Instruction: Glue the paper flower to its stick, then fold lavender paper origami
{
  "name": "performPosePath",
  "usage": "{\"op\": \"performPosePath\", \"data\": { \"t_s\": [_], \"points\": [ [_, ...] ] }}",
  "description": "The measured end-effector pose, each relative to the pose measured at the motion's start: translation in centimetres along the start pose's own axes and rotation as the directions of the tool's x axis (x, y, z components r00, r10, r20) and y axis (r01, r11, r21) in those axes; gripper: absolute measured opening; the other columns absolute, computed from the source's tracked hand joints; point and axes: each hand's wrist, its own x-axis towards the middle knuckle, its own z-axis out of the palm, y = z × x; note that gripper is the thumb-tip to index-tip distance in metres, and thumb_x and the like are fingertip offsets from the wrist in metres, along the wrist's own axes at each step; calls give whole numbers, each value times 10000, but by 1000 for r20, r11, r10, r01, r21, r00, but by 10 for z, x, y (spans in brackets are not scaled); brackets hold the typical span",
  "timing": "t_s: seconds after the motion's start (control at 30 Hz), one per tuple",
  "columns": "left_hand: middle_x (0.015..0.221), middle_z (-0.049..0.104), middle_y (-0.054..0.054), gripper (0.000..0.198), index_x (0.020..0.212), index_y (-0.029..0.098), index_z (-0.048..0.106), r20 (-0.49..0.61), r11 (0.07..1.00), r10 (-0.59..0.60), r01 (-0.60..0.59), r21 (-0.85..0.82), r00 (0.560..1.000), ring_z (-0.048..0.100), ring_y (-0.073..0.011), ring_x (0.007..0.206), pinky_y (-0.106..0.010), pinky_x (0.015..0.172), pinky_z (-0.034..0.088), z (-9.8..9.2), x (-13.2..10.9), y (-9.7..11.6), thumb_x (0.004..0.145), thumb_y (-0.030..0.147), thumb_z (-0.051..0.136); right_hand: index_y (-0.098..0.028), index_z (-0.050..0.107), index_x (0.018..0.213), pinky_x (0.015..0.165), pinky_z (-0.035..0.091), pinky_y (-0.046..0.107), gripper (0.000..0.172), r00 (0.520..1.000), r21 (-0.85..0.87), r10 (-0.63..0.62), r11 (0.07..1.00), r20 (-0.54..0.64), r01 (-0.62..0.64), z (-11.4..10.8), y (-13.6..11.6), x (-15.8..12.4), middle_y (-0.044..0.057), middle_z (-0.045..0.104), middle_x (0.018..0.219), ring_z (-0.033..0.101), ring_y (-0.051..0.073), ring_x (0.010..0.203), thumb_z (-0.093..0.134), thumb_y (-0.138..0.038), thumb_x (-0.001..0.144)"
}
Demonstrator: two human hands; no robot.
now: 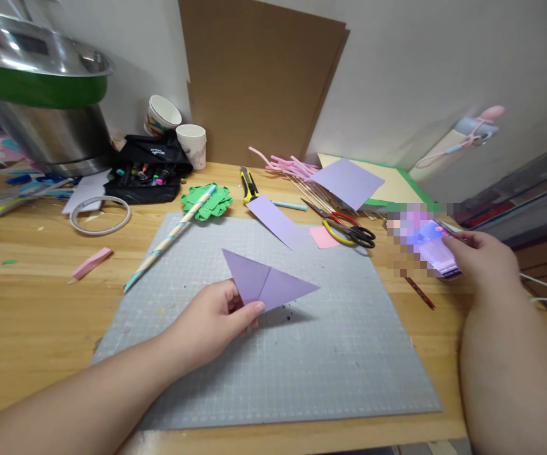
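My left hand (228,311) pinches the lower corner of a purple paper triangle (266,278) between thumb and fingers, above the grey cutting mat (330,373). A crease runs through the triangle's middle. At the right, my right hand (484,259) has its fingers together at the right edge of a phone (437,246), whose screen is lit and partly pixelated. Behind the triangle, a purple paper strip (273,218) lies over the mat's far edge, beside a small pink paper (324,237).
Scissors (353,232), a yellow cutter (249,184) and a purple sheet (349,182) lie behind the mat. A striped paper tube (169,240) crosses its left corner, touching green folded paper (214,205). Further left are a tape roll (100,232), black pouch (143,189) and cups (191,145).
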Motion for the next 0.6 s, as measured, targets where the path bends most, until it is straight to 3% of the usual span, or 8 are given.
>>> {"op": "performPosePath", "data": {
  "t_s": [0.3,0.6],
  "points": [
    [666,576,38,162,793,181,549,18,1000,2,-3,30,1000,501,-104,578,-212,533,377,0,2,-3,835,337,539,-190,670,884,571,374,336,320,1000,-23,7,1000,-6,-7,6,9,6,24,584,649,508,193,566,632,-408,653],
    [677,586,31,171,800,176,558,21,999,7,-8,46,1000,509,-108,592,-220,554,392,-1,3,-3,838,342,537,-195,683,914,581,375,332,372,1000,-59,-3,998,-15,2,6,10,8,31,585,678,513,202,606,619,-438,640]
  ]
}}
